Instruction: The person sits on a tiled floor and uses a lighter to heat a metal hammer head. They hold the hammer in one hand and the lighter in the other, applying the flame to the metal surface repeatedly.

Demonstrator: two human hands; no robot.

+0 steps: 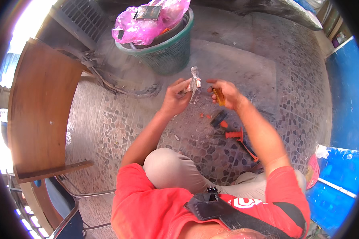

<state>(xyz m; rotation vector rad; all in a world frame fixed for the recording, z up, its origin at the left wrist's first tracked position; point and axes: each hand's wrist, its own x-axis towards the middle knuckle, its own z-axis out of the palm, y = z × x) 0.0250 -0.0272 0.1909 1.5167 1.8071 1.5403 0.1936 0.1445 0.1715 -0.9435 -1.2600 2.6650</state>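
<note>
In front of me my left hand [178, 94] is closed on a metal claw hammer head [194, 75], its round face pointing away from me and its claw toward me. Pale stuff shows at the middle of the head, by my fingers. Just to the right, my right hand [226, 94] is wrapped round a translucent yellow tool handle [219, 96]; the working end of that tool cannot be made out. The thumb and forefinger of this hand reach toward the hammer head, a small gap apart from it.
Below my right forearm lie a black-and-orange tool piece [218, 118] and an orange-gripped tool [235, 135] on the stone-patterned floor. Ahead stands a green basket [167, 55] with a pink plastic bag [147, 28]. A wooden table [44, 107] is left, blue panels [347, 123] right.
</note>
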